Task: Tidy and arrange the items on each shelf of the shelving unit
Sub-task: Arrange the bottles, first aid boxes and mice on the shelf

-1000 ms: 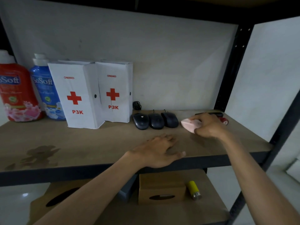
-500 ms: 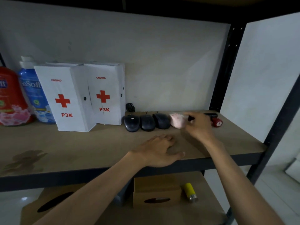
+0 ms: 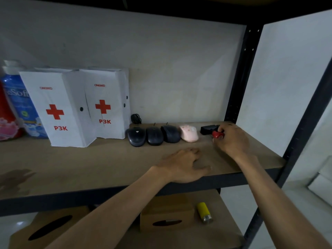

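On the wooden shelf (image 3: 89, 166) three black mice (image 3: 136, 136) (image 3: 154, 136) (image 3: 170, 133) stand in a row with a pink mouse (image 3: 189, 133) at its right end. Right of the pink mouse lies a small black object (image 3: 208, 129). My right hand (image 3: 231, 139) closes its fingers on a small red object (image 3: 217, 134) beside that black object. My left hand (image 3: 183, 164) rests flat on the shelf near its front edge, fingers apart and holding nothing. Two white first-aid boxes (image 3: 59, 108) (image 3: 107, 105) stand left of the mice.
A blue bottle (image 3: 19, 105) and a red bottle (image 3: 7, 121) stand at the far left. A black cable (image 3: 136, 118) lies coiled behind the mice. The shelf below holds two wooden tissue boxes (image 3: 167, 214) (image 3: 45, 230) and a yellow cylinder (image 3: 203, 212). A black upright (image 3: 240, 74) frames the right side.
My right hand set the pink mouse at the right end of the mouse row, let go, and moved right onto the small red object. The left hand stayed put.
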`<state>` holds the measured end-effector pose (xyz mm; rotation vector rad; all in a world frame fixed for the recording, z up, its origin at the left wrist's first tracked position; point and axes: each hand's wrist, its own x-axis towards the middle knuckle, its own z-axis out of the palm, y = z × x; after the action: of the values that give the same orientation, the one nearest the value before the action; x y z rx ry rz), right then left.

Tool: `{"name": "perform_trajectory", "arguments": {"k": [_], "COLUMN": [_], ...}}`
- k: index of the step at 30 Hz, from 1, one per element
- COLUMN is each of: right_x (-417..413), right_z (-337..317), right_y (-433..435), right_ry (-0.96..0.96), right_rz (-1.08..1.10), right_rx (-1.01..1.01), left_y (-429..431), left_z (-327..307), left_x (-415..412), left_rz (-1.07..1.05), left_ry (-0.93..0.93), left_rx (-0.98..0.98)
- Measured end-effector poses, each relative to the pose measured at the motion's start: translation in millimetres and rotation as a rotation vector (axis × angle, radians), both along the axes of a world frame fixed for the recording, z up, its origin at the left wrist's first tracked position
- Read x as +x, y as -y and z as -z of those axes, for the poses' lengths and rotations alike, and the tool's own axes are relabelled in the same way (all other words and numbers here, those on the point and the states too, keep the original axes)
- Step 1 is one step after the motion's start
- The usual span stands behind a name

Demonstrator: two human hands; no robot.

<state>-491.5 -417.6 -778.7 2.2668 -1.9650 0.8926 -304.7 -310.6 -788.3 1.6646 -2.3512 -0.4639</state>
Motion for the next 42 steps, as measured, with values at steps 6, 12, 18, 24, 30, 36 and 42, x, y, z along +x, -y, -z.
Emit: {"name": "perform_trajectory", "arguments": {"k": [6, 12, 18, 24, 30, 36, 42], "right_x": [2, 3, 11, 21, 5, -35, -34], "right_z": [-2, -24, -52, -51, -48, -36, -11], "right_y": [4, 14, 28, 33, 27, 22, 25], "right_ry": [0.026, 0.203, 0.294, 0.355, 0.508, 0.327, 0.143], "right_rz": [-0.058, -0.070, -0.150, -0.188, -0.197, 0.037, 0.105], "right_rx": [-0.013, -0.038, 0.059, 0.053, 0.116, 0.094, 0.165], "left_y": [-2, -5, -7, -5, -5, -5, -4], "left_z": [3, -1, -4, -4, -4, -3, -3], "left_x": [-1, -1, -1, -1, -1, 0, 0], "left_rz": [-0.002, 0.001, 0.017, 0.029, 0.043, 0.048, 0.040], "left_ry": [0.002, 0.005, 0.044, 0.057, 0.043, 0.025, 0.037], "left_rx": [-0.023, -0.026, 0.013, 0.029, 0.029, 0.024, 0.026]}}
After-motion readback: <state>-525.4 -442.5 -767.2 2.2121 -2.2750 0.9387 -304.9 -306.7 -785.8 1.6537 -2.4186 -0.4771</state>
